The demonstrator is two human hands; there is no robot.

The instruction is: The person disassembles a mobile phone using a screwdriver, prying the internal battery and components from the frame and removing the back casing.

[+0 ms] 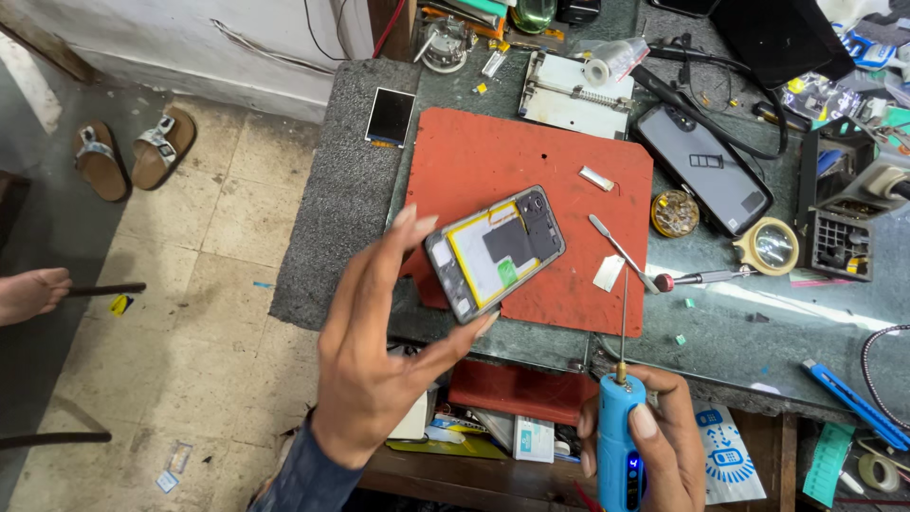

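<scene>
Head view. Left hand [379,365] raised over the near counter edge, fingers spread, gripping an opened phone [495,252] by its edges between thumb and fingertips. Phone back cover is off: yellow-bordered battery area, dark shield plate and camera block exposed. It is tilted, camera end toward 2 o'clock, and held above the lower left part of the red mat [559,180].

Right hand [654,441] at 5 o'clock from the phone, clenched around a blue electric screwdriver [618,446]; its thin bit points to 12 o'clock, tip near a white scrap on the mat. Tip is not touching the phone.

On the mat: metal spudger [611,242] at 3 o'clock from the phone, small silver piece [596,177] at 1 o'clock.

On the counter [758,313]: second phone [703,166], back up, at 2 o'clock; small round tin [674,212] beside it; round loupe [770,246] farther right; small screen panel [391,116] at 11 o'clock.

Floor, far left: pair of sandals [133,152].
</scene>
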